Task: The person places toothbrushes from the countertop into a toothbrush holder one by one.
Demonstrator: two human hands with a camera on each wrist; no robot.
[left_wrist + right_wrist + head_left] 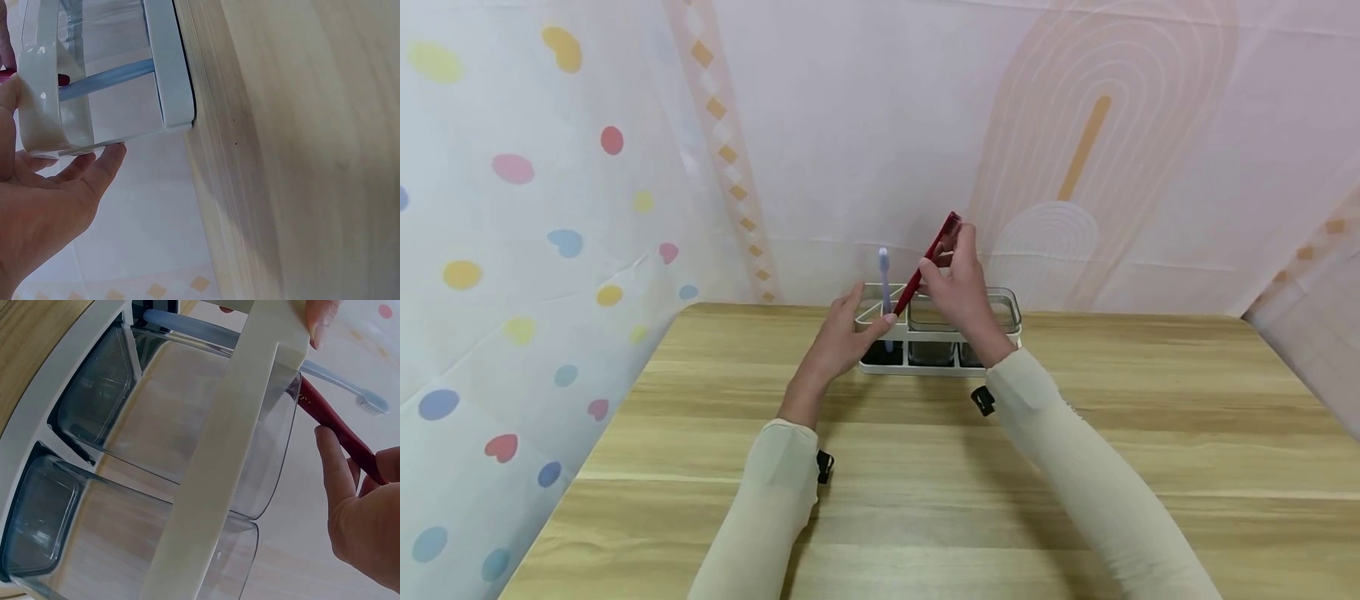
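As right hand (958,283) pinches it, red toothbrush (932,254) slanted, bristles up-right

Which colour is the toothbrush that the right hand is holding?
Dark red toothbrush, held by the right hand; clearest in the head view.

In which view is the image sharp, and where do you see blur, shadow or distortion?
Head view: even light, sharp, edges bent by the wide lens, soft arm shadows on the table. Left wrist view: left hand and white holder slightly soft. Right wrist view: holder close and stretched, red toothbrush clear.
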